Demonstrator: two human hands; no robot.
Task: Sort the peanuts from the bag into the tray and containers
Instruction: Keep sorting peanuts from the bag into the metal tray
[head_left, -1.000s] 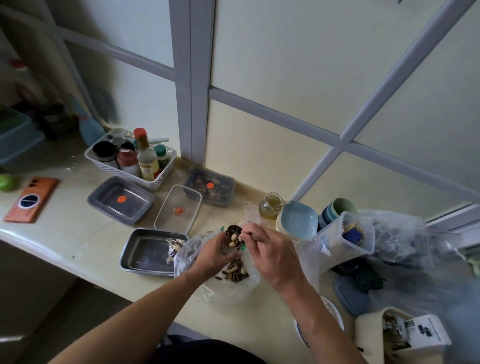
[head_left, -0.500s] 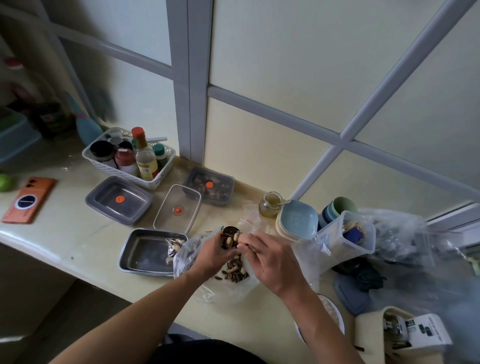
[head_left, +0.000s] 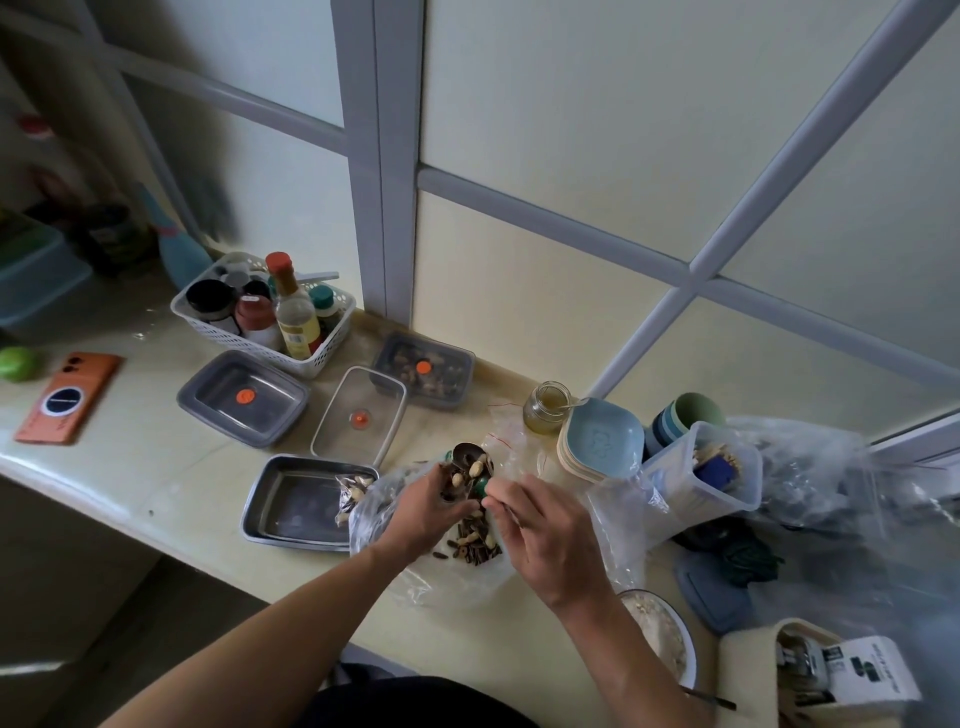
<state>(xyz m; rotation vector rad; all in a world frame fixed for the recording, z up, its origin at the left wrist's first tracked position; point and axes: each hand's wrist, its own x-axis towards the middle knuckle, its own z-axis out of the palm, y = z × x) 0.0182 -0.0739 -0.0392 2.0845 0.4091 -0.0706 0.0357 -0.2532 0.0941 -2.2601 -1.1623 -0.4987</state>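
Note:
A clear plastic bag (head_left: 457, 577) lies open at the counter's front, holding pale peanuts (head_left: 480, 535) mixed with dark seeds. Above it, a dark metal spoon (head_left: 464, 453) with a green handle carries a few peanuts. My left hand (head_left: 423, 512) curls its fingers against the left side of the spoon's bowl. My right hand (head_left: 545, 535) pinches the green handle end. A steel tray (head_left: 291, 506) left of the bag has a few peanuts at its right edge. Behind it stand a grey container (head_left: 208, 402), a clear one (head_left: 332, 415) and a filled grey one (head_left: 462, 364).
A white basket of bottles (head_left: 322, 358) stands at the back. An orange phone (head_left: 67, 397) lies far left. Stacked bowls (head_left: 597, 441), a small jar (head_left: 545, 413), a clear tub (head_left: 701, 478) and more plastic bags crowd the right. A bowl (head_left: 660, 639) sits beside my right wrist.
Both hands stay at the spoon over the bag. My right hand has drawn slightly back toward me.

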